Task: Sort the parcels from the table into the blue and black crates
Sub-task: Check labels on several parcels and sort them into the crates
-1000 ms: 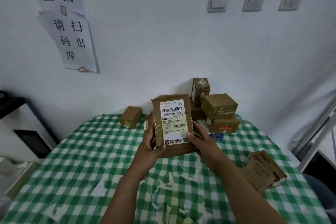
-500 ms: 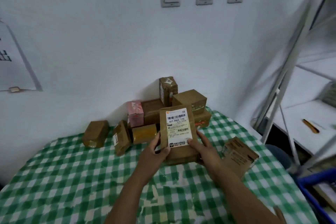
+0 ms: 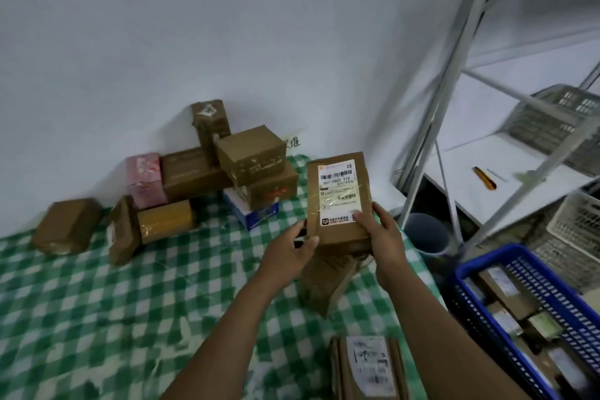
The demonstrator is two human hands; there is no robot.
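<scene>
- You held the parcel (image 3: pixel 337 198) upright over the surface (image 3: pixel 97 302), label facing you, prob. to read it.
- Left hand (image 3: pixel 289 253) pinched its bottom corner; right hand (image 3: pixel 386 234) gripped the right edge.
- Blue crate (image 3: pixel 487 258) sat near, to your right.

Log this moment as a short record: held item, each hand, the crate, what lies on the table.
held item: labelled brown parcel, upright, label facing the camera, lifted above the table
left hand: grips the parcel's lower left corner
right hand: grips its lower right edge, thumb on the label
blue crate: right of the table, parcels inside
table: green checked cloth
on table: pile of boxes by the wall, pink box among them; flat parcel at the near edge
</scene>
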